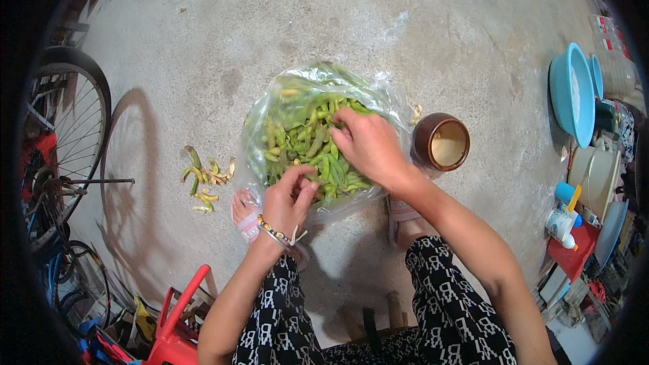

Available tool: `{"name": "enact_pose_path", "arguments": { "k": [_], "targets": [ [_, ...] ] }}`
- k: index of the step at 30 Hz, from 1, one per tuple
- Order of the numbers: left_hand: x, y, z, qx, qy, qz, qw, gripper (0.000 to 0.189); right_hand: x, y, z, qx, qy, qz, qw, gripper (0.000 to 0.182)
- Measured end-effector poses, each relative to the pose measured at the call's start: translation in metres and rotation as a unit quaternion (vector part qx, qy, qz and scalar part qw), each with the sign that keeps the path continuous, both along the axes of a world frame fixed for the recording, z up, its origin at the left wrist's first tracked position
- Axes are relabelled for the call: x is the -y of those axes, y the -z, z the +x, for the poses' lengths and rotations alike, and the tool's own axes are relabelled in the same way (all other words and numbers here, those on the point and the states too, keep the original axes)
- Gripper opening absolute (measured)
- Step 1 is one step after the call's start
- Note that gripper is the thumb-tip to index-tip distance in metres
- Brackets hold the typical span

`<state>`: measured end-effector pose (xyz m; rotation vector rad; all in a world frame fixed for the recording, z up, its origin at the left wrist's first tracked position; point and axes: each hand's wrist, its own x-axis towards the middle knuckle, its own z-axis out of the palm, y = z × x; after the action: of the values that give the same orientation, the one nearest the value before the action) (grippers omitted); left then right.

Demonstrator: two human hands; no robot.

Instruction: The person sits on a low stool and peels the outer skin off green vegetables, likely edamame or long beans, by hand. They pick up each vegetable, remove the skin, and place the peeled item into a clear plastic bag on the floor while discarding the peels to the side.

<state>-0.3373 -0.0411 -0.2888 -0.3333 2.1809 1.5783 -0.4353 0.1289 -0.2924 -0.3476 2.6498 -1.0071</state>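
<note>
A clear plastic bag (256, 134) full of green bean pods (317, 134), apparently soybeans, lies open on the floor between my feet. My left hand (290, 197), with bracelets at the wrist, is over the bag's near left part. A pod (318, 179) shows between its thumb and forefinger. Over the right side of the pods is my right hand (369, 142), thumb and forefinger bent close together among them; whether they pinch a pod is hidden. Right of the bag stands a brown glazed pot (422, 142) with a few pale beans inside.
Emptied pods (205, 175) lie on the concrete floor (203, 66) at left. A bicycle wheel (76, 126) and a red plastic chair (177, 314) stand along the left. At right are a light-blue basin (560, 96), a white bottle (560, 225) and stacked household things.
</note>
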Motion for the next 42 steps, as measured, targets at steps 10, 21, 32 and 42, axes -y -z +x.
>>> {"name": "enact_pose_path", "arguments": {
  "k": [10,21,32,42],
  "targets": [
    [0.004,-0.005,0.003,-0.014,-0.089,0.036,0.995,0.016,0.010,0.016,-0.006,-0.033,-0.017,0.098,0.994,0.018],
    [0.006,-0.024,0.001,-0.087,-0.055,0.032,0.994,0.016,-0.002,-0.032,0.038,0.278,0.149,-0.321,0.893,0.012],
    [-0.002,-0.033,0.002,-0.063,-0.029,0.057,0.996,0.021,0.005,-0.047,0.051,0.369,0.082,-0.369,0.849,0.010],
    [-0.010,-0.026,0.004,-0.020,-0.065,0.100,0.993,0.015,-0.002,-0.047,0.053,0.362,0.084,-0.341,0.863,0.014]
  ]
}}
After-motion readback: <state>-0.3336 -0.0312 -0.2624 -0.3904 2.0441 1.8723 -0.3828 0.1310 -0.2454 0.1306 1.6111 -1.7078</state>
